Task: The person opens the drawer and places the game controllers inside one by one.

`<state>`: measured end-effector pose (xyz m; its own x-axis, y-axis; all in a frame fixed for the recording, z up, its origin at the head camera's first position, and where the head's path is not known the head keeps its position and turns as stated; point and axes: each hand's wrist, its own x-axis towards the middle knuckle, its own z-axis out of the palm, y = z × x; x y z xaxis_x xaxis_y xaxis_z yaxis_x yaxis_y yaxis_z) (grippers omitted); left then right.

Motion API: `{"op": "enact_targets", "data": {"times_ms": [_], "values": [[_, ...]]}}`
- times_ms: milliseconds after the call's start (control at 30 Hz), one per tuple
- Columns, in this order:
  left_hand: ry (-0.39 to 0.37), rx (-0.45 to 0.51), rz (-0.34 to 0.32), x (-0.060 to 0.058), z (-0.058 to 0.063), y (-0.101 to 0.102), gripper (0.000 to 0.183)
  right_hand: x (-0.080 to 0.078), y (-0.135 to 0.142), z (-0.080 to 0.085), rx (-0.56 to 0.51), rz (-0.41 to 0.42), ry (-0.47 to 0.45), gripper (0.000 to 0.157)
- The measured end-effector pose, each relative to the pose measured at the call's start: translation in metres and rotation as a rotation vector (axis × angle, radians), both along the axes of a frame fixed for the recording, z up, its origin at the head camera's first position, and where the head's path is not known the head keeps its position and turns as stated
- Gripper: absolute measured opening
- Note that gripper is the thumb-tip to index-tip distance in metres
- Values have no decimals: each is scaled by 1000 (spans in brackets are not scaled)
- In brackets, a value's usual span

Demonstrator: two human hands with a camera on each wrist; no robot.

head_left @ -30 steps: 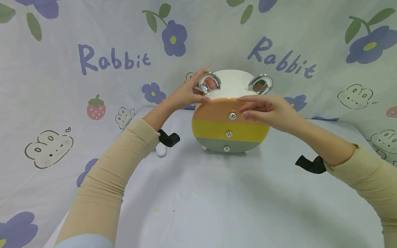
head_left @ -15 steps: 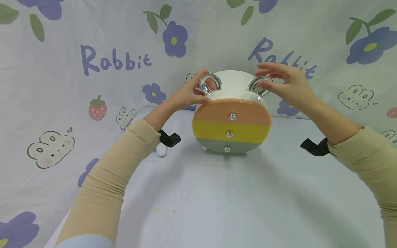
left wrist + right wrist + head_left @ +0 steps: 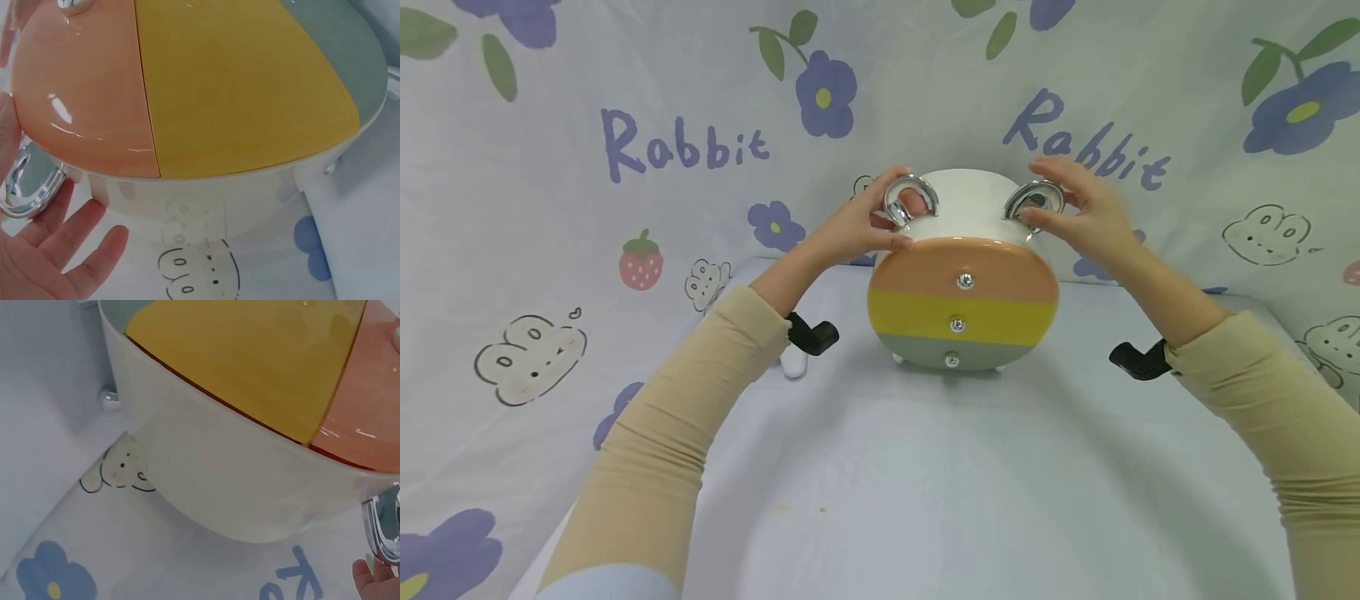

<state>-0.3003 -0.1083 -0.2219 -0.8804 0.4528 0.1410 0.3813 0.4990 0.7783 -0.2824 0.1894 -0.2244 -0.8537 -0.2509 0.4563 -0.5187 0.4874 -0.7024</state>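
A small drawer cabinet (image 3: 962,292) stands upright, with a white body and orange, yellow and grey-green fronts bearing silver knobs. Two chrome ring-shaped ears rise from its top. My left hand (image 3: 865,218) holds its upper left corner beside the left ear (image 3: 912,200); the thumb lies at the orange front's edge. In the left wrist view, the fingers (image 3: 75,240) of that hand reach along the side. My right hand (image 3: 1086,208) grips the right ear (image 3: 1034,200), thumb in front and fingers behind. Only fingertips (image 3: 375,578) show below the chrome in the right wrist view.
Beneath the cabinet lies a pale table cover (image 3: 925,483). A patterned cloth backdrop (image 3: 685,75) with flowers and rabbits hangs behind. A white rounded object (image 3: 793,362) lies left of the cabinet, partly hidden by a black wrist attachment (image 3: 814,335).
My right hand has moved from the orange front, near the top knob, up and right to the right ear. My left hand has kept its place on the cabinet. All drawers look closed throughout.
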Motion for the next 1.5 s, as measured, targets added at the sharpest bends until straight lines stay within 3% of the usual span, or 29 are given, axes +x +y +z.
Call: {"op": "enact_targets", "data": {"times_ms": [467,700,933,1133,1267,1400,1500], "values": [[-3,2,4,-1,-2,2,90,-11,-5,-22,42,20,72,76],[3,4,5,-1,-4,3,89,-13,-5,-26,10,9,68,75],[33,73,28,1,-23,-1,90,-13,-5,-29,-14,16,72,73],[55,195,52,12,-42,-10,85,-14,-5,-30,-31,15,62,72],[86,249,115,26,-59,-15,80,-16,-5,-30,-39,3,45,72],[131,322,258,44,-77,-17,68,-17,-4,-32,-51,5,45,72],[171,369,358,58,-90,-17,46,-17,-5,-33,-60,15,47,71]]}}
